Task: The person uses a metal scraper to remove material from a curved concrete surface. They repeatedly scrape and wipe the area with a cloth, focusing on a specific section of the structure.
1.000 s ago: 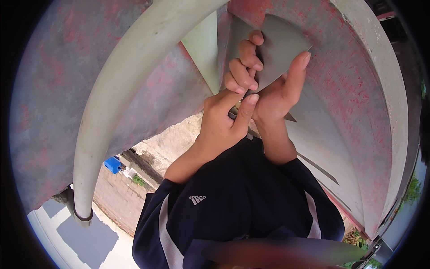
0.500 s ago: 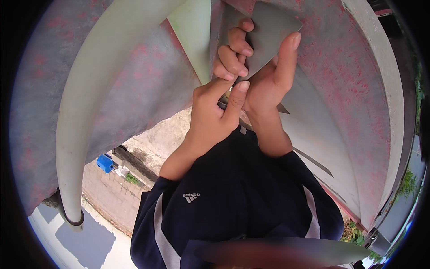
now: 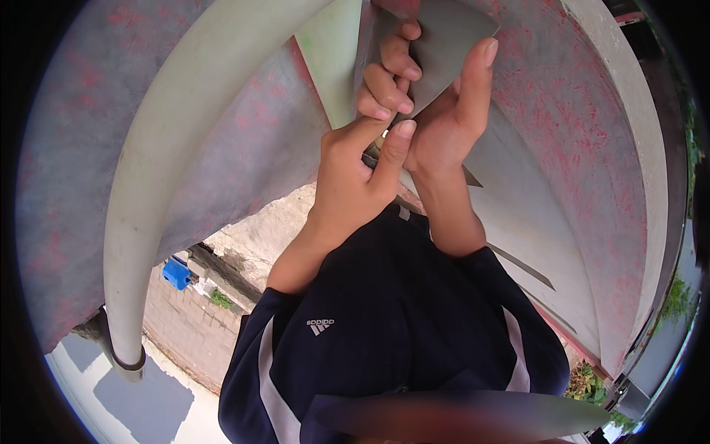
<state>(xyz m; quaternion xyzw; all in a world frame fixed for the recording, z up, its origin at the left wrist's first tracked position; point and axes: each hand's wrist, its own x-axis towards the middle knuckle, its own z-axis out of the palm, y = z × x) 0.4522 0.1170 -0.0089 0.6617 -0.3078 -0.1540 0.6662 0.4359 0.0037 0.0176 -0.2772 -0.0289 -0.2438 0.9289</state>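
A dark grey, wedge-shaped blade (image 3: 452, 52), seemingly a putty knife's, widens away from me. My right hand (image 3: 444, 137) has its fingers curled over the blade's left edge, with the palm on the other side and the thumb stretched up and apart. Close by, my left hand (image 3: 347, 174) closes thumb and index finger at the blade's narrow end. A small pale, yellowish bit shows between them; most of the handle is hidden. A red patch (image 3: 398, 7) shows by the top of the blade.
Grey surfaces with pink-red blotches (image 3: 540, 89) surround me. A thick pale curved tube (image 3: 137, 207) arches on the left, near a pale green panel (image 3: 331, 66). Dark slots (image 3: 521, 266) mark the right panel. Below left lie paving (image 3: 177, 325) and a blue container (image 3: 176, 274).
Both hands and the blade have risen slightly in the picture, still together. The tube and green panel have shifted a little to the right. The grip looks the same.
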